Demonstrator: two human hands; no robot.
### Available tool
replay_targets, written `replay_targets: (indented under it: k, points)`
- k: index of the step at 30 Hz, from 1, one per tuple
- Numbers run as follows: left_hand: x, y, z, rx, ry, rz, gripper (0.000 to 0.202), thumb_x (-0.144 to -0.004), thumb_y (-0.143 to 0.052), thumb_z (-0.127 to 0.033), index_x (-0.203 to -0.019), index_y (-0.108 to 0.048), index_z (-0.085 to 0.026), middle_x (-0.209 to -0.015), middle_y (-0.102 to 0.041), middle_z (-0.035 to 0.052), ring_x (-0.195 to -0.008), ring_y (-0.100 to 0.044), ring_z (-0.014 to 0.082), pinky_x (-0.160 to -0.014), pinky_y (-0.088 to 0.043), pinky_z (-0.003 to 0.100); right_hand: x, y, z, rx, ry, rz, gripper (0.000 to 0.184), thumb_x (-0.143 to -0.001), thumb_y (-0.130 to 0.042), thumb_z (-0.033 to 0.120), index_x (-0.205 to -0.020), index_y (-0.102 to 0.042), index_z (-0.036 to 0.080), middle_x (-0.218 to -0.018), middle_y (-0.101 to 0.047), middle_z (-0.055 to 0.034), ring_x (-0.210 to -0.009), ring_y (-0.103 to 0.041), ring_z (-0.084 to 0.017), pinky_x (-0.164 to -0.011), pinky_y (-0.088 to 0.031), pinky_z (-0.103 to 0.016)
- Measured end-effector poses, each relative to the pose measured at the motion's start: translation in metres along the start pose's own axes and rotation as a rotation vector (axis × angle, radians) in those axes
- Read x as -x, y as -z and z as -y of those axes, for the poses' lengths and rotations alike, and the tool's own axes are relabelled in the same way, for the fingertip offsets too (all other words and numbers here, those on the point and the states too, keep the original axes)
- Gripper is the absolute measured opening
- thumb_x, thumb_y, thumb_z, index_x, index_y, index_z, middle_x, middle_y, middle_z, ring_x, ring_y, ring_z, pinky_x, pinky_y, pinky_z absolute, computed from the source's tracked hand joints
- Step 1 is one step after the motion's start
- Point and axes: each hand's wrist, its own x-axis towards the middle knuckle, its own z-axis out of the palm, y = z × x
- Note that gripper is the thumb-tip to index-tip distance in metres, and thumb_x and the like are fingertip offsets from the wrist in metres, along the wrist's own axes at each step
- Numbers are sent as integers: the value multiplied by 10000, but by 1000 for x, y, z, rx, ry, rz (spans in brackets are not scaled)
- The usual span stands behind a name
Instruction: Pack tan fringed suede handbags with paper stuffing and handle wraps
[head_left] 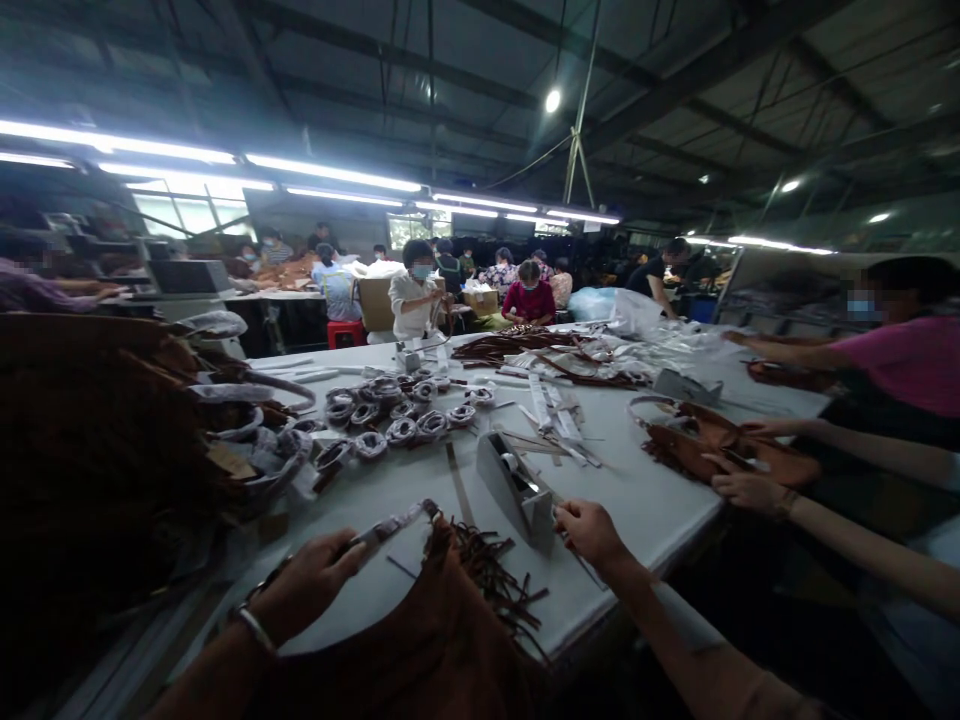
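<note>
My left hand [319, 575], with a bracelet at its wrist, is closed around a bag strap [394, 522] wrapped in clear plastic. That strap runs to a brown bag [427, 640] with fringe [491, 575], which lies at the table's near edge in front of me. A grey tape dispenser [510, 485] stands to the right of the fringe. Beside its front end my right hand [589, 530] is pinched, its fingertips on what looks like the end of the tape. The tape itself is thin and hard to make out.
Several plastic-wrapped rolled straps [401, 430] lie beyond the dispenser. Brown goods are piled high [112, 450] at left. At right, a co-worker's hands [750, 490] rest on another brown bag [697, 440]. A second dispenser [686, 387] and brown strips [517, 347] are farther back.
</note>
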Motion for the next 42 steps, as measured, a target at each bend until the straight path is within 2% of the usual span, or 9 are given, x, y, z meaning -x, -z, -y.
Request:
replay_targets:
  k: [4,5,8,10,14,19,24,36,42]
  points:
    - [16,0,-16,-29,3,-46,406,-875,-438,-522,-734,-578,-168,-662,-509,-7,-665,-461,155,-609,-306,256,22,-7,-16,38,-41,108,252,-671,-608,403,-513,-606,205,-498,-633,-38,-414,-544,-153,-423,-416,-267]
    - [18,-1,-18,-29,-13,-65,393,-883,-452,-503,-724,-574,-165,-661,-501,-7,-666,-456,149,-610,-303,255,25,-10,-13,10,-43,100,282,-670,-618,454,-530,-620,209,-484,-620,-33,-387,-513,-149,-398,-392,-270]
    - [20,-7,-18,-25,-29,-134,346,-893,-494,-443,-716,-584,-159,-681,-526,5,-682,-461,146,-631,-328,255,35,-33,22,-197,35,306,358,-685,-686,539,-759,-714,190,-583,-655,-32,-420,-498,-136,-397,-369,-263]
    - [21,-11,-18,-53,-39,-186,285,-886,-520,-377,-725,-602,-157,-720,-569,28,-722,-495,156,-670,-360,259,49,-59,61,-305,85,477,378,-707,-718,547,-806,-718,182,-610,-653,-23,-456,-495,-121,-421,-367,-251]
    - [28,-17,-24,-128,-81,-284,193,-867,-552,-302,-781,-649,-159,-867,-647,86,-877,-568,202,-810,-417,300,77,-129,132,-502,92,633,395,-675,-762,537,-758,-710,154,-646,-668,-32,-510,-522,-113,-468,-398,-241]
    - [35,-24,-28,-292,-118,-363,158,-866,-559,-292,-825,-645,-166,-934,-683,115,-1081,-570,281,-1011,-370,462,83,-190,153,-537,-98,549,333,-615,-784,446,-678,-647,150,-491,-567,25,-378,-403,-62,-359,-253,-198]
    - [40,-29,-28,-382,-151,-403,163,-874,-537,-280,-914,-634,-156,-1011,-683,135,-1207,-522,314,-1137,-206,607,82,-192,149,-507,-167,566,306,-619,-774,398,-656,-599,150,-503,-566,22,-376,-418,-60,-341,-238,-179]
    - [43,-39,-39,-601,-211,-396,257,-851,-475,-113,-1015,-671,-134,-1088,-684,166,-1351,-417,327,-1192,-72,652,87,-197,150,-426,-363,586,349,-801,-688,401,-635,-452,206,-444,-437,64,-343,-397,-69,-310,-250,-164]
    - [43,-34,-38,-606,-214,-420,230,-853,-485,-110,-976,-678,-132,-1053,-689,170,-1325,-440,335,-1184,-61,665,85,-197,142,-537,-312,674,386,-786,-730,393,-598,-456,197,-428,-420,67,-347,-373,-65,-334,-283,-180]
